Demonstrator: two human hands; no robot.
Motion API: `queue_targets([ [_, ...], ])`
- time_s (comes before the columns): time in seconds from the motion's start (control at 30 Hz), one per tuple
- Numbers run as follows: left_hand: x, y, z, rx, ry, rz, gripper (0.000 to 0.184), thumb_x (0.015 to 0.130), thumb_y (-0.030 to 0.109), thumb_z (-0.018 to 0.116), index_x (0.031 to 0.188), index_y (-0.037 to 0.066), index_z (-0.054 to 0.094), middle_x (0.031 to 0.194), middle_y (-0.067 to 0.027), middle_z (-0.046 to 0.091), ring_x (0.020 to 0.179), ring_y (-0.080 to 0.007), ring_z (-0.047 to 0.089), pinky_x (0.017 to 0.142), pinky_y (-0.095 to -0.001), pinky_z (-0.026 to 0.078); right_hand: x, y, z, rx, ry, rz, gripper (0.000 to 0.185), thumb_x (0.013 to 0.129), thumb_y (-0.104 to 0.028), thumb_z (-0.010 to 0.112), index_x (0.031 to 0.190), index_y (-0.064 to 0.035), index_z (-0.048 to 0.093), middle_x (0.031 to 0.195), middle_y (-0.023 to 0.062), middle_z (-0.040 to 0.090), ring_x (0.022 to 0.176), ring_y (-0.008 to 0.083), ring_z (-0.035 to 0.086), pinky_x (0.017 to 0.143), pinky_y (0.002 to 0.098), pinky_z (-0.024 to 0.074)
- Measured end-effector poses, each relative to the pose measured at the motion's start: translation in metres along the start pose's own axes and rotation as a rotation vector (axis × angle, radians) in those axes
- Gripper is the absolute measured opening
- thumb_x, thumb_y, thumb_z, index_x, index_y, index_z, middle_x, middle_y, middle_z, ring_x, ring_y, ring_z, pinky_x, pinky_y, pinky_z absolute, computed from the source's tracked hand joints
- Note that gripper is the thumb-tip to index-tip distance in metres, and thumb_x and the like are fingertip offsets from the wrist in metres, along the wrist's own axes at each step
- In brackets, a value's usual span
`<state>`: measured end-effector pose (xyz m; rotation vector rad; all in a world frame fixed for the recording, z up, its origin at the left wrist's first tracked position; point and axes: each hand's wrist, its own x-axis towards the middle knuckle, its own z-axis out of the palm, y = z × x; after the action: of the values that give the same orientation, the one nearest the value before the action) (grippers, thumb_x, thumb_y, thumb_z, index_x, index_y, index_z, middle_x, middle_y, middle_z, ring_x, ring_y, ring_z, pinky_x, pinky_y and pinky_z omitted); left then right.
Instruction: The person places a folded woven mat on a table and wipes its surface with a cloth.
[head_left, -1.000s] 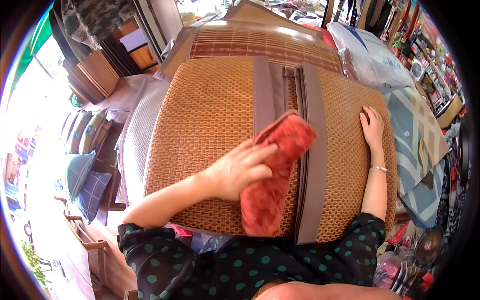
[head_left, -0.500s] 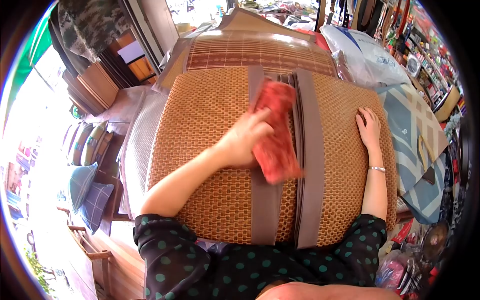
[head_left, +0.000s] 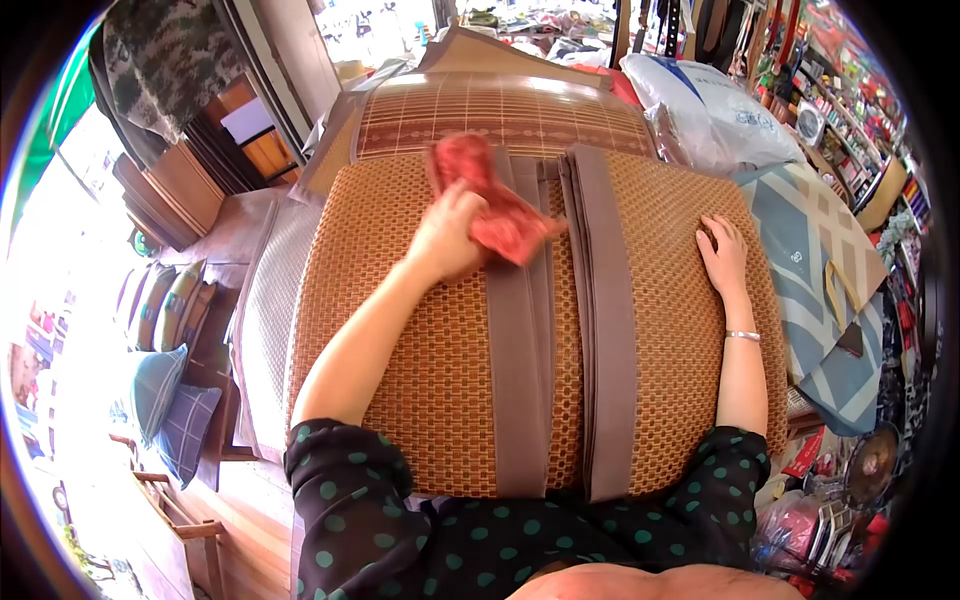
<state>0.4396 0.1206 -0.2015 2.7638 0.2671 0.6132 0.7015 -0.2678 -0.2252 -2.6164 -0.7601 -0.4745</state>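
Observation:
A folded woven mat (head_left: 400, 350) with brown fabric borders lies in front of me, its two folded sides meeting near the middle. My left hand (head_left: 450, 235) grips a red fuzzy cloth (head_left: 505, 222) over the upper left part of the mat; the cloth is somewhat blurred. On the right part of the mat rests my right hand (head_left: 724, 258), palm down with fingers slightly spread and a silver bracelet at the wrist. It holds nothing.
Behind is a glossy striped mat (head_left: 500, 110). Plastic-wrapped bags (head_left: 710, 110) lie at the back right, beside a blue-and-beige patterned fabric (head_left: 815, 270). Cushions (head_left: 185, 420) and a wooden frame (head_left: 190, 510) stand at the left; a fan (head_left: 870, 465) is at the lower right.
My left hand has moved the red cloth up and to the left, away from the middle borders toward the mat's far edge. My right hand stays resting on the mat.

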Motion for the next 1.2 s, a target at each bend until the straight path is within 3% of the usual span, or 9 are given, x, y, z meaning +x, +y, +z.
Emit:
queue_targets([
  [0.23, -0.022, 0.084, 0.0, -0.288, -0.017, 0.374, 0.033, 0.074, 0.006, 0.073, 0.103, 0.007, 0.057, 0.139, -0.0195, 0.047, 0.125, -0.0389, 0.049, 0.101, -0.0448, 0.043, 0.002, -0.002, -0.001, 0.124, 0.065, -0.119, 0.04, 0.095, -0.032, 0.058, 0.127, -0.0094, 0.061, 0.133, 0.0144, 0.058, 0.129, 0.0313, 0.048, 0.11, 0.0428, 0.0338],
  [0.43, -0.019, 0.138, -0.008, -0.568, 0.28, 0.433, 0.045, 0.073, 0.0, 0.069, 0.115, 0.007, 0.054, 0.14, -0.0275, 0.04, 0.133, -0.0464, 0.037, 0.108, -0.0478, 0.037, -0.024, -0.126, -0.042, 1.29, -0.321, -0.149, 0.07, 0.095, -0.034, 0.059, 0.151, -0.0062, 0.028, 0.149, 0.0188, 0.037, 0.132, 0.027, 0.045, 0.109, 0.0385, 0.0367],
  [0.57, -0.049, 0.16, 0.01, -0.639, -0.218, 0.709, 0.067, 0.07, 0.012, 0.078, 0.131, 0.011, 0.05, 0.137, -0.0256, 0.039, 0.13, -0.046, 0.039, 0.107, -0.0502, 0.037, -0.063, -0.182, -0.069, 1.411, -0.447, -0.357, 0.078, 0.085, -0.019, 0.074, 0.149, -0.0044, 0.031, 0.146, 0.0133, 0.042, 0.133, 0.0198, 0.042, 0.107, 0.034, 0.0395],
  [0.7, -0.05, 0.153, 0.009, -0.669, -0.34, 0.589, 0.064, 0.073, 0.02, 0.077, 0.131, 0.012, 0.052, 0.127, -0.0188, 0.05, 0.114, -0.0406, 0.054, 0.1, -0.0487, 0.043, -0.051, -0.163, -0.059, 1.243, -0.657, -0.304, 0.062, 0.08, -0.006, 0.075, 0.137, -0.0036, 0.05, 0.131, 0.0113, 0.057, 0.122, 0.0185, 0.053, 0.1, 0.0319, 0.0457],
  [0.73, -0.044, 0.149, 0.012, -0.469, -0.068, 0.72, 0.061, 0.073, 0.021, 0.078, 0.128, 0.012, 0.055, 0.122, -0.0158, 0.056, 0.11, -0.037, 0.057, 0.096, -0.0466, 0.046, -0.048, -0.166, -0.062, 1.088, -0.49, -0.367, 0.053, 0.079, -0.005, 0.074, 0.13, -0.004, 0.057, 0.123, 0.0108, 0.061, 0.115, 0.0202, 0.058, 0.096, 0.0326, 0.0476],
  [0.83, -0.04, 0.136, 0.016, -0.437, -0.139, 0.687, 0.053, 0.076, 0.025, 0.077, 0.124, 0.011, 0.059, 0.129, -0.0141, 0.058, 0.115, -0.0337, 0.057, 0.099, -0.0456, 0.044, -0.03, -0.142, -0.044, 0.63, -0.118, -0.441, 0.044, 0.074, -0.002, 0.071, 0.117, -0.0016, 0.064, 0.109, 0.0156, 0.064, 0.1, 0.0317, 0.063, 0.091, 0.0356, 0.0491],
  [1.03, -0.044, 0.135, 0.015, -0.26, -0.186, 0.665, 0.043, 0.087, 0.032, 0.068, 0.124, 0.01, 0.06, 0.141, -0.0158, 0.05, 0.136, -0.0323, 0.041, 0.109, -0.0456, 0.036, 0.021, 0.012, -0.003, -0.025, 0.328, -0.008, 0.045, 0.087, -0.029, 0.066, 0.128, -0.0139, 0.058, 0.119, 0.0174, 0.059, 0.102, 0.0371, 0.062, 0.084, 0.0443, 0.0532],
  [1.1, -0.042, 0.135, 0.016, -0.27, -0.191, 0.651, 0.042, 0.087, 0.031, 0.069, 0.123, 0.01, 0.061, 0.14, -0.0153, 0.05, 0.134, -0.0325, 0.043, 0.109, -0.0458, 0.036, 0.013, 0.009, -0.008, -0.045, 0.209, 0.117, 0.045, 0.086, -0.031, 0.067, 0.125, -0.0102, 0.059, 0.115, 0.0172, 0.061, 0.103, 0.0364, 0.062, 0.086, 0.0444, 0.052],
  [1.2, -0.041, 0.135, 0.016, -0.292, -0.188, 0.657, 0.041, 0.086, 0.029, 0.069, 0.121, 0.01, 0.061, 0.138, -0.0153, 0.052, 0.132, -0.0326, 0.045, 0.108, -0.0451, 0.038, -0.01, -0.062, -0.023, 0.162, 0.131, -0.246, 0.045, 0.083, -0.032, 0.07, 0.119, -0.0063, 0.063, 0.109, 0.0152, 0.063, 0.101, 0.0347, 0.062, 0.087, 0.0429, 0.0508],
])
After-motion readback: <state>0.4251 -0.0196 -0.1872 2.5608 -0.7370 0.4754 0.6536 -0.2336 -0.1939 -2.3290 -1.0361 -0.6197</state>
